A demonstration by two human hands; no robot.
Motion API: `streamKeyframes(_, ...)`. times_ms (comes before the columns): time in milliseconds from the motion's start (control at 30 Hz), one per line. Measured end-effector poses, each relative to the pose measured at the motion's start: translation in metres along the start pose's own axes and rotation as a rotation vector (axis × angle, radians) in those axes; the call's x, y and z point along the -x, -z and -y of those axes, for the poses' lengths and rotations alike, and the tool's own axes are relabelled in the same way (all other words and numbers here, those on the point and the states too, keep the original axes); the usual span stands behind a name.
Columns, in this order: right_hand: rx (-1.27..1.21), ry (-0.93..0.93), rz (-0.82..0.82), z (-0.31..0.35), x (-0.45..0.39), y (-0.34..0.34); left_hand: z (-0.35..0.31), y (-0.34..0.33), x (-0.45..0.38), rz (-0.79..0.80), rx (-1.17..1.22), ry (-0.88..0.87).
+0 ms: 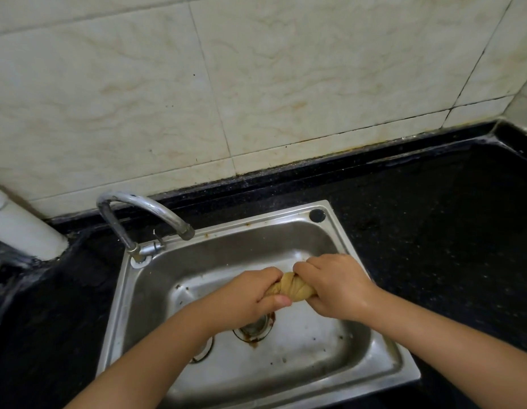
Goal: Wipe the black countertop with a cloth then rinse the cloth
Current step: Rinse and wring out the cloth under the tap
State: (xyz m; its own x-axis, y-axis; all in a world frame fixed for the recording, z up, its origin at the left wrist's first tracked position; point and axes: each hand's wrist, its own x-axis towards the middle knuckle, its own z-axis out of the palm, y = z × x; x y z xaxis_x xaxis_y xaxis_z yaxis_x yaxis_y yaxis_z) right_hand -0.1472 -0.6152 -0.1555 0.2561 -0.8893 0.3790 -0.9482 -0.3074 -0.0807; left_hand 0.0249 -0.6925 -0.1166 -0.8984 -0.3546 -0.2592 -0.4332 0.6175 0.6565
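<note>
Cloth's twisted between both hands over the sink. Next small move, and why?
Probably keep twisting a bit more over the sink: both the left hand and right hand grip the tan cloth, already wrung into a tight rope above the drain. No water shows at the faucet, so rinsing looks finished.

We are looking at a home kitchen: a stainless steel sink [342,231] with a curved faucet [144,208] is set into a black stone table [433,219], backed by a cream tiled wall [256,84] with darkened grout.
</note>
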Motion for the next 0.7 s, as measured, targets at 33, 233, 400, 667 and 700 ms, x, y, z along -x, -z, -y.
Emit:
streamKeyframes(33, 0.013, -0.008, 0.058, 0.001, -0.002, 0.002, -0.001, -0.001, 0.000, 0.041, -0.099, 0.025)
streamKeyframes(233, -0.372, -0.290, 0.691, 0.010, -0.018, 0.014, 0.011, -0.006, -0.011, -0.006, -0.584, -0.073)
streamKeyframes(400, -0.933, -0.601, 0.822, 0.010, -0.020, -0.003, 0.037, -0.009, -0.012, -0.139, -0.610, -0.330)
streamKeyframes(667, -1.483, -0.781, 0.966, 0.010, -0.017, -0.025, 0.063, -0.023, -0.019, -0.228, -0.553, -0.381)
streamKeyframes(700, -1.459, -0.786, 0.963, 0.010, -0.020, -0.025, 0.060, -0.023, -0.020, -0.208, -0.566, -0.338)
